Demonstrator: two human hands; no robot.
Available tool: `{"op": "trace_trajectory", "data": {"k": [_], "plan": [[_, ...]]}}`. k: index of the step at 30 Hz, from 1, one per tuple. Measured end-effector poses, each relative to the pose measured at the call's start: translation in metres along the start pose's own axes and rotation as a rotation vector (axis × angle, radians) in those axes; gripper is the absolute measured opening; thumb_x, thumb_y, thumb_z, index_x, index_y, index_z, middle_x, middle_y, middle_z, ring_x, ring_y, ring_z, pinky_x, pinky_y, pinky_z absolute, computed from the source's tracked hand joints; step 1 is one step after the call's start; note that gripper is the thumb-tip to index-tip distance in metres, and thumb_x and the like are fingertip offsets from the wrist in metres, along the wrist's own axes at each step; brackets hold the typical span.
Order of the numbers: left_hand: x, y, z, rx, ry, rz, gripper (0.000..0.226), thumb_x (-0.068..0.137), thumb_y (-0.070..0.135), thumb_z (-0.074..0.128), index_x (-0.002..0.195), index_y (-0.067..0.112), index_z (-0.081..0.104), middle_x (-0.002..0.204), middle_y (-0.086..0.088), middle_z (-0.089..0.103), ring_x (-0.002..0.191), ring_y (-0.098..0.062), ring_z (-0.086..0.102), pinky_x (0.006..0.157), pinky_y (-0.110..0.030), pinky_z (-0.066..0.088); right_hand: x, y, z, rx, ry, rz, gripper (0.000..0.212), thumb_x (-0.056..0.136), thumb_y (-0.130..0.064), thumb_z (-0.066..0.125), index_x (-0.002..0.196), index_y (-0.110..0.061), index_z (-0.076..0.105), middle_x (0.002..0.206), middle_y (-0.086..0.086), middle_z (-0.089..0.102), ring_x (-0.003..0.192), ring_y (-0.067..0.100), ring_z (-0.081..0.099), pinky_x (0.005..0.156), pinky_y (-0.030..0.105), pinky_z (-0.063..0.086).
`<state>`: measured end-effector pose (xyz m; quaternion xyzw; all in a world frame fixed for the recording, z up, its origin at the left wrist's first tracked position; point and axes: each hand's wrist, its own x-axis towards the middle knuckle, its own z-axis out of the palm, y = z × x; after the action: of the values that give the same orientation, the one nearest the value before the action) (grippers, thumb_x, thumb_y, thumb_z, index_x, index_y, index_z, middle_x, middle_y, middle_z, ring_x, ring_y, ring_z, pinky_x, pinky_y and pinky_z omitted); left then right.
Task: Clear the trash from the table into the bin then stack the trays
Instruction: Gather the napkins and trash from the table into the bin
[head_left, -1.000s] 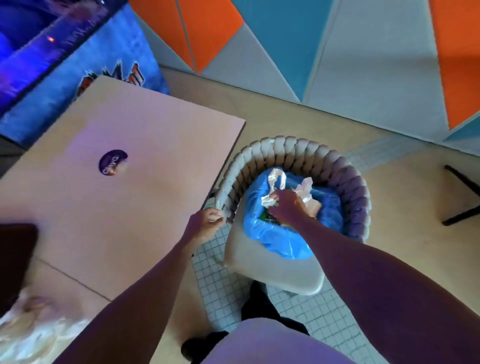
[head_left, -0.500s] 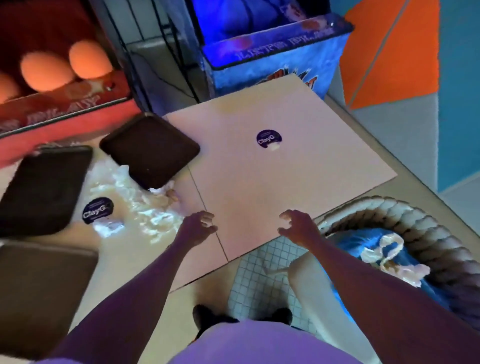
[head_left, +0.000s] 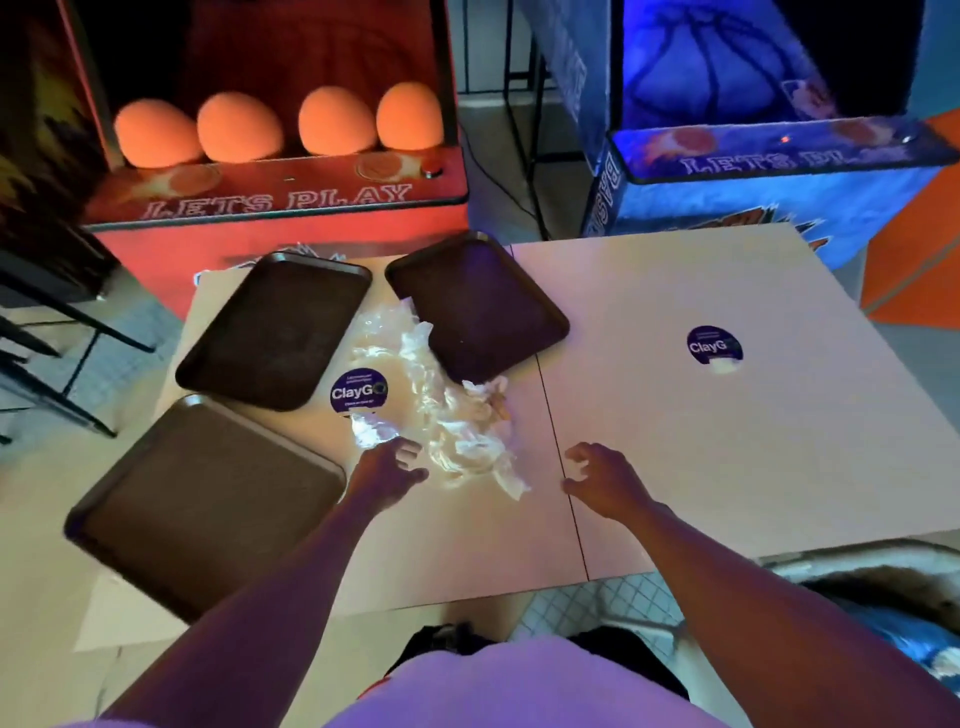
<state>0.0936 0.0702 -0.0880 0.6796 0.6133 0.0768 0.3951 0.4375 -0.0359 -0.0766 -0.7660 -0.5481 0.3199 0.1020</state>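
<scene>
A heap of crumpled white paper and clear plastic trash (head_left: 447, 415) lies on the table (head_left: 727, 467) between three dark brown trays. One tray (head_left: 208, 499) sits near left, one (head_left: 275, 332) far left, one (head_left: 478, 306) at the far middle. My left hand (head_left: 387, 467) hovers at the near left edge of the heap, fingers loosely curled, holding nothing. My right hand (head_left: 597, 475) hangs just right of the heap, fingers also loosely curled and empty. The bin (head_left: 883, 587) with its blue liner shows at the lower right, partly cut off.
Two round purple ClayGo stickers (head_left: 358, 389) (head_left: 712, 345) mark the table. A red arcade basketball machine (head_left: 280, 197) with several orange balls stands behind the table, a blue one (head_left: 753, 171) to the right. Black chair legs (head_left: 62, 364) stand at left.
My right hand let go of trash in the bin and both hands came back over the table. My view swung left, and both hands moved forward to the heap.
</scene>
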Motion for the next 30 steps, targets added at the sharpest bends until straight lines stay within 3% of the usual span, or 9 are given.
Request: {"op": "trace_trajectory", "data": {"k": [6,12,17,20,25,30], "plan": [[0.005,-0.023,-0.039,-0.061,0.17,-0.105,0.038,0.08,0.028,0.085,0.115,0.025,0.071,0.11,0.008,0.076,0.09,-0.009,0.072,0.087,-0.028,0.056,0.045,-0.047,0.01,-0.057,-0.04,-0.106,0.056,0.074,-0.038,0.077,0.127,-0.021,0.065,0.126,-0.002,0.067,0.111,0.018,0.066,0.093,0.029,0.052],[-0.006,-0.027,-0.036,-0.103,0.37,-0.225,0.039,0.081,0.028,0.083,0.118,0.025,0.07,0.113,0.003,0.075,0.095,-0.017,0.072,0.089,-0.035,0.058,0.083,-0.062,0.013,-0.095,-0.127,-0.233,0.047,0.077,-0.043,0.073,0.117,-0.022,0.064,0.109,-0.005,0.067,0.096,0.016,0.065,0.074,0.022,0.044],[-0.009,-0.019,-0.028,-0.09,0.479,-0.306,0.044,0.08,0.025,0.083,0.121,0.024,0.07,0.114,-0.003,0.074,0.1,-0.025,0.071,0.089,-0.036,0.056,0.104,-0.069,0.023,-0.073,-0.153,-0.331,0.046,0.078,-0.044,0.074,0.12,-0.027,0.063,0.107,-0.006,0.067,0.09,0.015,0.064,0.075,0.028,0.052],[-0.006,-0.021,-0.019,-0.06,0.471,-0.362,0.047,0.079,0.027,0.082,0.124,0.027,0.068,0.119,-0.003,0.071,0.106,-0.028,0.068,0.092,-0.039,0.055,0.101,-0.069,0.032,-0.049,-0.149,-0.332,0.045,0.077,-0.04,0.075,0.119,-0.026,0.064,0.108,-0.005,0.065,0.092,0.017,0.064,0.076,0.029,0.051],[0.021,-0.029,-0.019,0.004,0.402,-0.292,0.062,0.079,0.026,0.084,0.136,0.022,0.06,0.132,-0.01,0.061,0.119,-0.035,0.06,0.097,-0.046,0.052,0.09,-0.063,0.043,0.032,-0.098,-0.279,0.045,0.075,-0.034,0.076,0.118,-0.031,0.063,0.112,-0.007,0.067,0.095,0.014,0.067,0.081,0.028,0.054],[0.075,-0.041,-0.028,0.088,0.271,-0.283,0.085,0.076,0.044,0.085,0.147,0.026,0.044,0.147,-0.014,0.045,0.131,-0.042,0.047,0.101,-0.054,0.049,0.074,-0.067,0.06,0.039,-0.021,-0.148,0.041,0.077,-0.035,0.077,0.114,-0.023,0.067,0.109,-0.005,0.068,0.095,0.012,0.066,0.085,0.03,0.054]]}}
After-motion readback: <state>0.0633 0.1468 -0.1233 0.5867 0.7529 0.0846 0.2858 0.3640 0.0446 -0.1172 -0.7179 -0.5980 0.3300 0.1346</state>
